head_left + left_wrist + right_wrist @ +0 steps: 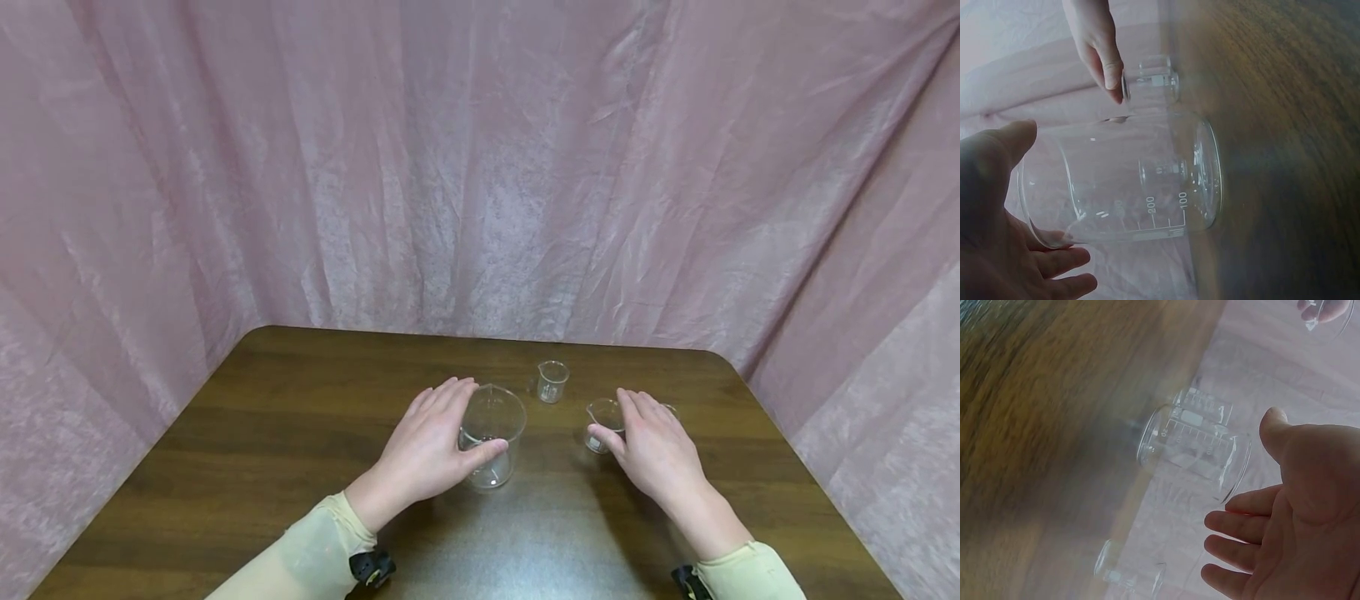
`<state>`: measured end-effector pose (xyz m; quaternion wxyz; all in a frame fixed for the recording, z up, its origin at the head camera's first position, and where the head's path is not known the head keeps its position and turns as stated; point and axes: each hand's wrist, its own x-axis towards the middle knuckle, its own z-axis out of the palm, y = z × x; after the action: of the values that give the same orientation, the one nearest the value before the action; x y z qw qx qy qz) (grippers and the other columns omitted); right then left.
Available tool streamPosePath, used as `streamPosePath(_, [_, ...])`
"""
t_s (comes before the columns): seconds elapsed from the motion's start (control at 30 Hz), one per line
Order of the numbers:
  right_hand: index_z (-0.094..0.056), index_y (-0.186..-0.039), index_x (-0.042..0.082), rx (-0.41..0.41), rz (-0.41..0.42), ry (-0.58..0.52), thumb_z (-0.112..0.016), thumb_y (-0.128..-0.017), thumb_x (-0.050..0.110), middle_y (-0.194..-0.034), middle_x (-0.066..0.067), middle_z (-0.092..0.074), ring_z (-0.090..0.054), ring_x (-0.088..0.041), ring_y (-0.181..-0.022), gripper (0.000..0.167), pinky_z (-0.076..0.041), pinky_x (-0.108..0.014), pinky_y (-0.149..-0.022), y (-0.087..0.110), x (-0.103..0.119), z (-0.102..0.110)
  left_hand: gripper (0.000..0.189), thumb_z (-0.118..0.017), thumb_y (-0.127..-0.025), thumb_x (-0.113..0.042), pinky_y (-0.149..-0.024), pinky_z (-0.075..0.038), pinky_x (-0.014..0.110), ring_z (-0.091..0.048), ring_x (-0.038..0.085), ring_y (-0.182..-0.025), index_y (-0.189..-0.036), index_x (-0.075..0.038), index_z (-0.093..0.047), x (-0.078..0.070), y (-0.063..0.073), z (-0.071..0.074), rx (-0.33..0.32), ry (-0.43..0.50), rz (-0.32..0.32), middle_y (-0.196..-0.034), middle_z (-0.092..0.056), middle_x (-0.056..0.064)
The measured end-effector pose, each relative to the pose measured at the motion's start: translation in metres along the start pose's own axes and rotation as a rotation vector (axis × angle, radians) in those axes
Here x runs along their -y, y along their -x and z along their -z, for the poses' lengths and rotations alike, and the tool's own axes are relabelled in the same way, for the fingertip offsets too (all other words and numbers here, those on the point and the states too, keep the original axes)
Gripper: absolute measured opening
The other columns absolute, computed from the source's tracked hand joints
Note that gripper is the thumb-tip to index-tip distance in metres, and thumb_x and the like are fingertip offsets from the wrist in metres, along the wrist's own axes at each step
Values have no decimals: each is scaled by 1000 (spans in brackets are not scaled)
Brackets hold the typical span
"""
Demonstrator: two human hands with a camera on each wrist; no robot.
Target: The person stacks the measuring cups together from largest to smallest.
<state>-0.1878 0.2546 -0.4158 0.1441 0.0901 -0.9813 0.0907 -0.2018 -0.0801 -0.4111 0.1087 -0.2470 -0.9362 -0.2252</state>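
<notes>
A large clear glass beaker stands upright on the table. Around its rim is my left hand, thumb on the near side and straight fingers along the left; whether they press the glass I cannot tell. White graduation marks show on this beaker in the left wrist view. My right hand is over a medium beaker, with thumb and fingers spread near its rim. A fourth beaker, partly hidden behind the right hand in the head view, stands beyond it. Farther back between the hands is a small beaker.
The brown wooden table has rounded far corners. Pink curtains hang behind it and along both sides. Dark bands with devices circle both wrists over pale sleeves.
</notes>
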Motion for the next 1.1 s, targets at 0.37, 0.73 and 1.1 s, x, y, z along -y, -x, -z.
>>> streamPosePath(0.37, [-53, -153, -14, 28, -21, -6, -70, -107, 52, -147, -39, -59, -53, -55, -143, 82, -40, -69, -121, 1, -4, -4, 94, -72, -96, -71, -134, -23, 53, -42, 34, -159, -160, -4, -53, 1, 6, 1, 0, -1, -43, -162, -56, 13])
streamPosePath(0.73, [-55, -151, -14, 36, -23, -5, -72, -105, 53, -142, -38, -62, -58, -55, -136, 82, -46, -67, -115, -2, -5, -4, 92, -73, -97, -69, -134, -24, 47, -40, 33, -160, -159, -5, -53, 2, 8, 5, 12, 25, -47, -162, -56, 13])
streamPosePath(1.1, [-55, -150, -13, 49, -55, -39, -73, -104, 53, -144, -37, -62, -58, -56, -136, 82, -49, -70, -110, -5, -5, -7, 91, -75, -96, -68, -133, -27, 49, -41, 34, -159, -158, -4, -54, 2, 9, 5, 6, 33, -48, -159, -59, 14])
